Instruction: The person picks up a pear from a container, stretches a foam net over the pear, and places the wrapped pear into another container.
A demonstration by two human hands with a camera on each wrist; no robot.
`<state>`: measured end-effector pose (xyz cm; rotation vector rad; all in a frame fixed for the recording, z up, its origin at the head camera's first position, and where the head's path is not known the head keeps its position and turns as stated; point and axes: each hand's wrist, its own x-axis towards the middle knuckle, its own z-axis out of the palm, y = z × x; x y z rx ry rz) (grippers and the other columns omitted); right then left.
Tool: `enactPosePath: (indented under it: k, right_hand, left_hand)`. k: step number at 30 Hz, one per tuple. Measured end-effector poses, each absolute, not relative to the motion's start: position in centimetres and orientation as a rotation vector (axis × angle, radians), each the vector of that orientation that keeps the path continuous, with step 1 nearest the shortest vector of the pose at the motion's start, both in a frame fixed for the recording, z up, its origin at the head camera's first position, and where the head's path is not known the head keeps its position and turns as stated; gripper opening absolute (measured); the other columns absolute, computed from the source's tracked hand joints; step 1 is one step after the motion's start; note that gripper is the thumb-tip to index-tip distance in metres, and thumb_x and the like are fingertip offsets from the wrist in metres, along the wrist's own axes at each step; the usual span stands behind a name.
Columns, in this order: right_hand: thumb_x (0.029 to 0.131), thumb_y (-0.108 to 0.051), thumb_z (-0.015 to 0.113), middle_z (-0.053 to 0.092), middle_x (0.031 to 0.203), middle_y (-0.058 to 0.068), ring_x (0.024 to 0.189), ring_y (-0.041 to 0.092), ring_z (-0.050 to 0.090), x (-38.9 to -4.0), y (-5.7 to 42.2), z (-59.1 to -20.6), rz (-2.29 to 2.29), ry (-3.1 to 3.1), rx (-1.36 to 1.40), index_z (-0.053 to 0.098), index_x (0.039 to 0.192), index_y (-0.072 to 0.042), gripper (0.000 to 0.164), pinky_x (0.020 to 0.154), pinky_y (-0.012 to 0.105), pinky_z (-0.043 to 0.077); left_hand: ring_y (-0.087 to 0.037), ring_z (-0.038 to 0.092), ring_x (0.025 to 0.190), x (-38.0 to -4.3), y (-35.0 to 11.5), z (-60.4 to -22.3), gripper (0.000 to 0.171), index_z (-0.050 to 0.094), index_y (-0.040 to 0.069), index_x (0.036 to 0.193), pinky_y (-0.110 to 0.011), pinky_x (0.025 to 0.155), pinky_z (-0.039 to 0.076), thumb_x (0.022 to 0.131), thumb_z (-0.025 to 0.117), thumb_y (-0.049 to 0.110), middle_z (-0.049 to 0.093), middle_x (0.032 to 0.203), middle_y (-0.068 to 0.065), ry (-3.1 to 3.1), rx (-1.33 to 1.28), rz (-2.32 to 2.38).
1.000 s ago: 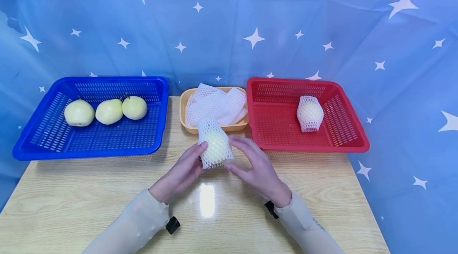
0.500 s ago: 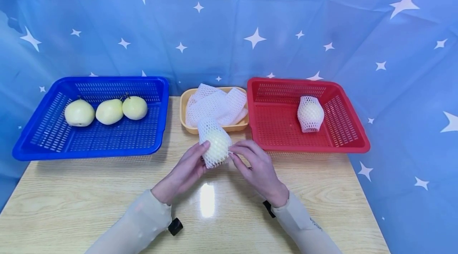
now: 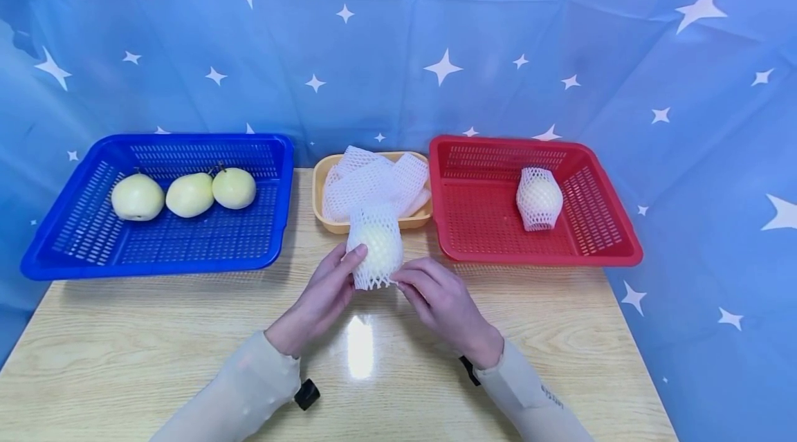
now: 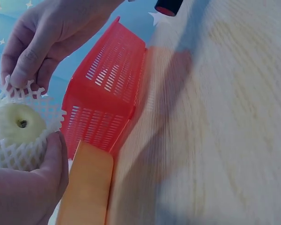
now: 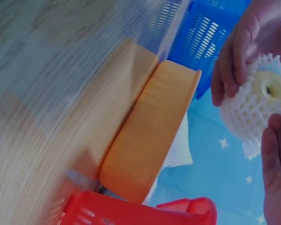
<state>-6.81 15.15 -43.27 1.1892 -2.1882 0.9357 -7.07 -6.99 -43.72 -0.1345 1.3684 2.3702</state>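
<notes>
A pale yellow-green pear (image 3: 378,243) sits inside a white foam net sleeve (image 3: 373,215) above the table's middle. My left hand (image 3: 320,300) grips the sleeved pear from the left, thumb lying across the net. On the other side, my right hand (image 3: 447,304) pinches the net's near rim between thumb and fingers. The left wrist view shows the pear's hollow end (image 4: 33,123) bare within the net's open mouth, with the right fingertips at the rim. In the right wrist view, net wraps the sides of the pear (image 5: 278,96).
A blue basket (image 3: 156,268) at left holds 3 bare pears (image 3: 189,194). Behind my hands, a yellow tray (image 3: 333,226) contains several foam nets (image 3: 361,182). The red basket (image 3: 479,252) at right holds one netted pear (image 3: 539,200). A starry blue cloth (image 3: 386,34) hangs behind.
The sleeved pear has turned more upright in my left hand. My right hand, loosely beside the net a second ago, now pinches its near rim and has shifted slightly toward me.
</notes>
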Motion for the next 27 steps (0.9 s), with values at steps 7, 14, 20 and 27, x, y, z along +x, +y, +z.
enactPosePath:
  k: [7,14,20,27]
  right_hand:
    - [0.092,-0.01,0.074,0.067,0.111,0.008,0.102,0.023,0.066,-7.1,15.3,-43.3,1.152,-2.229,1.166,0.072,0.113,-0.004,0.022,0.095,0.028,0.054]
    - [0.1,-0.007,0.063,0.065,0.118,0.008,0.11,0.027,0.064,-6.9,14.7,-42.5,1.611,-2.333,0.702,0.068,0.119,-0.002,0.02,0.098,0.034,0.054]
    - [0.11,-0.024,0.051,0.052,0.15,0.008,0.132,0.031,0.057,-7.2,13.4,-41.6,1.99,-2.498,0.442,0.047,0.153,-0.011,0.045,0.105,0.045,0.051]
    - [0.11,-0.027,0.05,0.043,0.157,0.015,0.137,0.032,0.051,-7.8,12.5,-42.1,2.321,-2.452,0.378,0.034,0.159,-0.007,0.056,0.107,0.045,0.05]
  left_hand:
    - [-0.019,0.063,0.118,-7.4,-7.2,-43.3,0.059,0.033,0.004,0.156,-0.032,0.103,0.05,0.105,0.057,0.023,0.059,0.137,-0.021,1.548,-0.069,2.331]
    - [-0.022,0.063,0.116,-7.6,-7.1,-42.8,0.061,0.039,0.007,0.152,-0.033,0.1,0.052,0.099,0.065,0.024,0.06,0.137,-0.023,1.741,-0.06,2.236]
    - [-0.025,0.063,0.116,-7.6,-6.9,-42.6,0.061,0.042,0.011,0.15,-0.034,0.097,0.053,0.098,0.069,0.028,0.063,0.135,-0.019,1.889,-0.048,2.147]
    - [-0.027,0.063,0.118,-7.7,-7.1,-42.7,0.064,0.042,0.012,0.153,-0.036,0.097,0.054,0.099,0.068,0.036,0.064,0.135,-0.018,2.018,0.0,2.036]
